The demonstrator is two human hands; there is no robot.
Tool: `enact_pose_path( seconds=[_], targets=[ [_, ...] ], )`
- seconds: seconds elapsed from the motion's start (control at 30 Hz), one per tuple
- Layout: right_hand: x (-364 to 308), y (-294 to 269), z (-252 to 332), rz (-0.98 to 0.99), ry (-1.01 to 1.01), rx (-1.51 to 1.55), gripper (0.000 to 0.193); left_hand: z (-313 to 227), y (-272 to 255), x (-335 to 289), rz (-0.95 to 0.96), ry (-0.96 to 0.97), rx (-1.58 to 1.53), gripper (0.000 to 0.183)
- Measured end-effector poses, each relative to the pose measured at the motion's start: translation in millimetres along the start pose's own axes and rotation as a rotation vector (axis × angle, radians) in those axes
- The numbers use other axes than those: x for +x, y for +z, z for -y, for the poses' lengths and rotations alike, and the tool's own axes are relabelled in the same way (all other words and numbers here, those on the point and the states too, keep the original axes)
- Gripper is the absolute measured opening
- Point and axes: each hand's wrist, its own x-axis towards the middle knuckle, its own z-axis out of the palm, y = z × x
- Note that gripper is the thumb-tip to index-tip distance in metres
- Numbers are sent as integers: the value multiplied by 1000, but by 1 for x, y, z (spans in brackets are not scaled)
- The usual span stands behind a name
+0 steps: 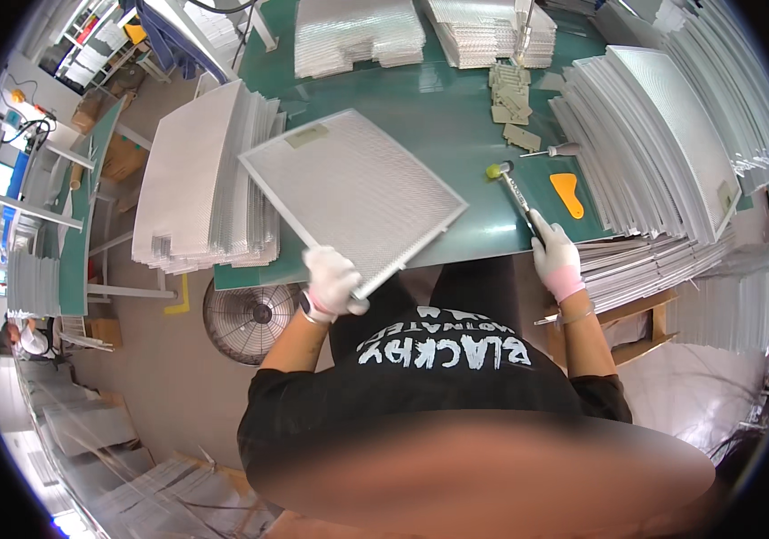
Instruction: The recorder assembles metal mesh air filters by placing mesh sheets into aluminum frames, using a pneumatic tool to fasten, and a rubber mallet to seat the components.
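Note:
My gloved left hand [332,280] is closed on the near edge of a framed mesh panel [357,193]. The panel is a thin silver-grey rectangle with a small greenish tab by its far left edge, and it lies turned at an angle over the table, its near corner past the table's edge. In my gloved right hand [555,258] is a small mallet [512,187], gripped by its handle, its yellow-green head resting at or just above the table to the right of the panel. A yellow scraper [568,195] and a screwdriver [557,151] lie just beyond that hand.
Stacks of mesh panels stand at the left [191,180], far side [357,36] and right [640,135] of the green table [384,99]. Small greenish plates [510,94] are heaped at the back. A round floor fan [254,319] stands below the table's left end.

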Motion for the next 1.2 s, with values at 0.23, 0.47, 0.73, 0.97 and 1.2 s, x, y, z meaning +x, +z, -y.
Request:
enact_pose_path(
  seconds=[0.23,0.47,0.73,0.97,1.2],
  targets=[
    [83,19,40,-51,-332,399,46,-22,35,-66,433,86,-315,32],
    [165,54,96,-10,-372,345,48,-18,38,-68,405,133,-247,27],
    [181,72,106,120,-335,-14,50,-20,38,-75,390,94,-278,23],
    [165,63,151,21,-484,253,50,-20,41,-76,364,65,-276,22],
    [130,97,238,471,-671,-127,54,-26,39,-76,371,49,-261,23]
  ],
)
